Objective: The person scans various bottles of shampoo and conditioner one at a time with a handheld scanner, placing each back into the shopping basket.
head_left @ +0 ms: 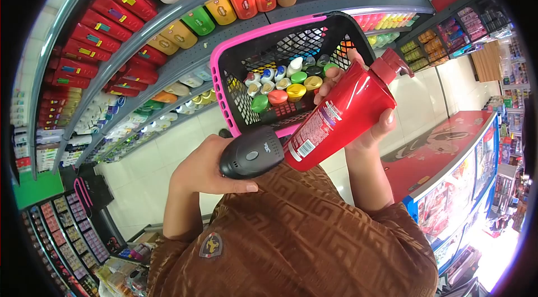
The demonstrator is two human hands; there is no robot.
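Observation:
My left hand (195, 169) is closed around a black handheld barcode scanner (255, 148) with a grey button on top. In my right hand (368, 139) I hold a large red pump bottle (343, 114), tilted, its pump head at the upper right. The bottle's back label and white barcode face the scanner, whose front end is close to the bottle's base. Behind both hands is a black mesh shopping basket (236, 67) with a pink rim. Several bottles with green, yellow, orange, white and blue caps stand inside, including a yellow-capped one (296, 93).
Curved shelves at the left hold red bottles (103, 22) and boxes. More yellow, green and orange bottles (197, 20) line the shelf behind the basket. A red-topped display cabinet (431, 143) stands at the right. Pale floor tiles (137, 190) show below the shelves.

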